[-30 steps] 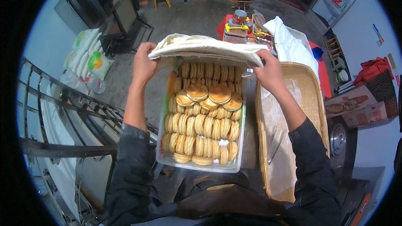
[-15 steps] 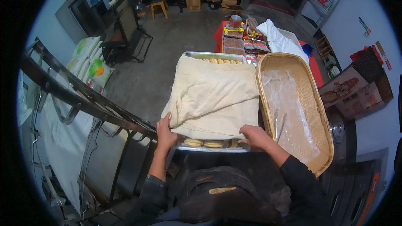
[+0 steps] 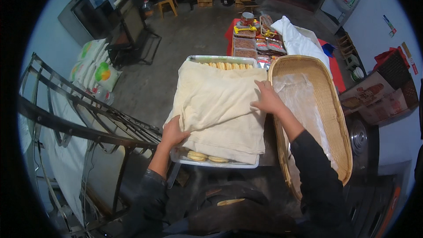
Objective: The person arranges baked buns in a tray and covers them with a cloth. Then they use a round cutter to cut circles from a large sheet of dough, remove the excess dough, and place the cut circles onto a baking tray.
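Observation:
A cream cloth [image 3: 220, 105] lies rumpled over a white tray [image 3: 229, 165]. Pale round flat buns [image 3: 197, 155] show past its near edge, and a row of similar pieces [image 3: 227, 66] shows at the far end. My left hand [image 3: 174, 133] rests at the cloth's left side, thumb spread apart from the fingers beside a fold. On the right side of the cloth my right hand [image 3: 269, 98] lies with its thumb and fingers apart. Some fingertips of both hands are hard to make out against the cloth.
A long woven basket [image 3: 321, 101] with a plastic sheet inside stands right of the tray. Beyond it are packed foods [image 3: 244, 43] and a white cloth [image 3: 296, 39] on a red-covered table. A metal rack [image 3: 88, 125] stands close on the left. Sacks [image 3: 94, 68] lie farther left.
My right hand has left the cloth's near right corner and moved farther up its right side. The cloth's near edge now hangs lower, covering more buns. My left hand's thumb has spread inward.

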Available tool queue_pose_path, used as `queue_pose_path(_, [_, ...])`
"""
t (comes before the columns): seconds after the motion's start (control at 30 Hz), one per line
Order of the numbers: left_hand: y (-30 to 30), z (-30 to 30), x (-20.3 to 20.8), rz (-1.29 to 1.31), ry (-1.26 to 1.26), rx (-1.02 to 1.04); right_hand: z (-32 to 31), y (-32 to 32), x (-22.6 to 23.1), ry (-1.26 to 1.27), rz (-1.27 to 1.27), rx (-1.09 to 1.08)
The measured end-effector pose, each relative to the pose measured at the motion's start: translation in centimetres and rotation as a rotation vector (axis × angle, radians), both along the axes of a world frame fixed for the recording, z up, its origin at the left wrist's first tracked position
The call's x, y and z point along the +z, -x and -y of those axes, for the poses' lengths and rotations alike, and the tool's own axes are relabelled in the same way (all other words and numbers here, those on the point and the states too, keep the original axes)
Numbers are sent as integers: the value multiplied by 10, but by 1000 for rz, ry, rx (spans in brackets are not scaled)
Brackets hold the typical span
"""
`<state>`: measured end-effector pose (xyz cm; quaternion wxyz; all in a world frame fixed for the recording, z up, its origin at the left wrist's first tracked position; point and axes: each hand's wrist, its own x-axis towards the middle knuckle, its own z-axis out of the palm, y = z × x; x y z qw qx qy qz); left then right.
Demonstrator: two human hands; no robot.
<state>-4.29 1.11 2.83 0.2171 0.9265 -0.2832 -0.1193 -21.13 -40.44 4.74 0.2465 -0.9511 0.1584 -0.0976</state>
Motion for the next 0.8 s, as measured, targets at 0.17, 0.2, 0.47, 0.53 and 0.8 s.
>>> queue_pose_path(0.17, [-26, 27, 18, -3, 348, 54, 66, -63, -10, -302, -489, -55])
queue_pose_path(0.2, [-25, 33, 22, 8, 501, 52, 71, -62, -11, -278, -452, -55])
queue_pose_path(0.47, [51, -70, 47, 267, 482, -164, -41, 105, 86, -69, -67, 301])
queue_pose_path(0.53, [82, -104, 17, 211, 263, -165, -69, 157, 76, 173, -132, 400])
queue_pose_path(0.8, [108, -106, 14, -40, 415, 27, -116, 184, 50, -50, -304, 17])
